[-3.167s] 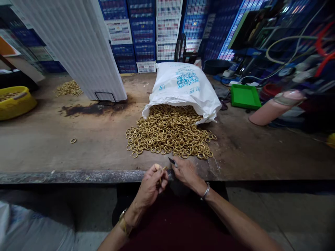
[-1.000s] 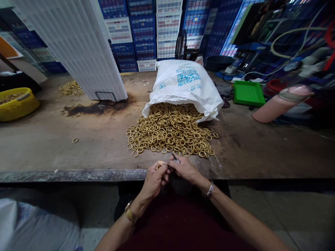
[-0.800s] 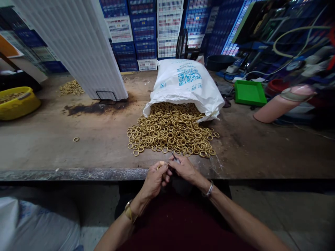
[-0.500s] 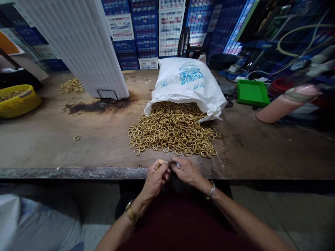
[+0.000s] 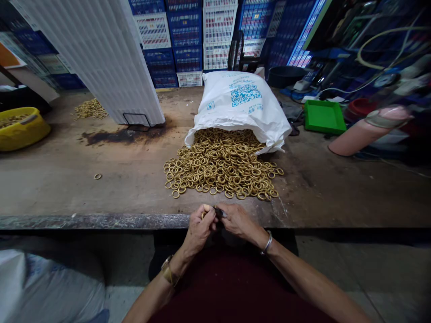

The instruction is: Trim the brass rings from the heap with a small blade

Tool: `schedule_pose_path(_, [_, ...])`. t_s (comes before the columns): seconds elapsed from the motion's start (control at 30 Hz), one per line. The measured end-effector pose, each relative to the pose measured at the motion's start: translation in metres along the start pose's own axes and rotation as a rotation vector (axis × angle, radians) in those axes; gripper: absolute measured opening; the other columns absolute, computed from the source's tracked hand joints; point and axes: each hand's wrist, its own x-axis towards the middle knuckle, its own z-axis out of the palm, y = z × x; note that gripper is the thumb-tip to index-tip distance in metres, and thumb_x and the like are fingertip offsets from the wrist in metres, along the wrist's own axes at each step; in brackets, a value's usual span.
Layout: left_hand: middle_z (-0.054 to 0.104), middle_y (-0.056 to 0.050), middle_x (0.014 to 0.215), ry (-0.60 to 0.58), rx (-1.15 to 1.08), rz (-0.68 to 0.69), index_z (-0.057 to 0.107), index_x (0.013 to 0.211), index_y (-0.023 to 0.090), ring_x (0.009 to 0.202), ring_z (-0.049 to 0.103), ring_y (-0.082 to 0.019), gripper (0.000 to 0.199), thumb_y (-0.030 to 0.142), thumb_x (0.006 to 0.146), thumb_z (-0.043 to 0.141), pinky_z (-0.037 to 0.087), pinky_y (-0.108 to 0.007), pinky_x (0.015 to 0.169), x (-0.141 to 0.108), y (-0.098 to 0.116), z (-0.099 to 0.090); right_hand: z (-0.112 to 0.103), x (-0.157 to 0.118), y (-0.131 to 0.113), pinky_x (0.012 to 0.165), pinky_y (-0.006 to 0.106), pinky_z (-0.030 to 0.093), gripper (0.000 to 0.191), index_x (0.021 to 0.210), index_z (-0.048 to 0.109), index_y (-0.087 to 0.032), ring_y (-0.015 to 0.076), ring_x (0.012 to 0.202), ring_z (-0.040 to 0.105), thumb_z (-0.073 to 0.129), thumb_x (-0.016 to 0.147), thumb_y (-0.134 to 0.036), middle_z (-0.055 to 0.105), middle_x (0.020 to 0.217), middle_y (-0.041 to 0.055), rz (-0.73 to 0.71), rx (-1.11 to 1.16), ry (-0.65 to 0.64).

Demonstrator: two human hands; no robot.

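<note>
At the table's front edge, my left hand (image 5: 198, 229) is closed around a gold-coloured ring (image 5: 203, 215), part of which shows between the fingers. My right hand (image 5: 240, 220) pinches a small dark tool with a greyish part (image 5: 221, 213); its exact kind cannot be made out. The tool's dark end meets the left fingertips, which hide the contact. Just beyond both hands lies a heap of gold-coloured rings (image 5: 218, 172), spilling from the mouth of a white woven sack (image 5: 218, 114) with blue print.
One ring (image 5: 97, 176) lies alone at left. Behind it stand a smaller ring pile (image 5: 90, 109), a yellow basin (image 5: 25, 137) and a tall white ribbed panel (image 5: 111, 67). To the right are a green tray (image 5: 325, 117) and a pink bottle (image 5: 363, 132). Stacked crates (image 5: 185, 40) line the back.
My right hand has shifted slightly left, bringing the tool closer against the left fingertips. My left hand keeps its hold on the ring. The whole view has shifted slightly.
</note>
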Motion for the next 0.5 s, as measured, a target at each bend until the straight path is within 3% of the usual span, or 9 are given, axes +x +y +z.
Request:
schedule_pose_path(0.1, [0.05, 0.003, 0.055, -0.09, -0.031, -0.059, 0.049, 0.068, 0.017, 0.041, 0.038, -0.004, 0.026, 0.041, 0.075, 0.053, 0.023, -0.015, 0.039, -0.011, 0.009, -0.001, 0.0, 0.005, 0.002, 0.05, 0.021, 0.024, 0.018, 0.078, 0.058, -0.019, 0.0101, 0.051, 0.045, 0.042, 0.073, -0.014, 0.058, 0.061, 0.0003, 0.079, -0.116, 0.008])
schedule_pose_path(0.27, [0.056, 0.0, 0.06, -0.412, 0.053, -0.259, 0.052, 0.071, 0.016, 0.041, 0.043, -0.005, 0.022, 0.038, 0.073, 0.056, 0.024, -0.016, 0.037, -0.037, 0.016, -0.006, -0.001, 0.016, 0.004, 0.057, 0.022, 0.029, 0.022, 0.091, 0.056, -0.018, 0.0132, 0.064, 0.054, 0.04, 0.076, -0.016, 0.063, 0.073, 0.0039, 0.132, -0.262, 0.076])
schedule_pose_path(0.5, [0.057, -0.001, 0.057, -0.247, 0.07, -0.47, 0.056, 0.061, 0.013, 0.034, 0.041, -0.004, 0.021, 0.032, 0.064, 0.063, 0.02, -0.015, 0.03, -0.031, -0.045, -0.045, 0.007, 0.034, -0.011, 0.059, 0.023, 0.031, 0.021, 0.1, 0.048, -0.019, 0.0173, 0.075, 0.059, 0.044, 0.08, -0.021, 0.064, 0.086, 0.0053, 0.168, -0.369, 0.137])
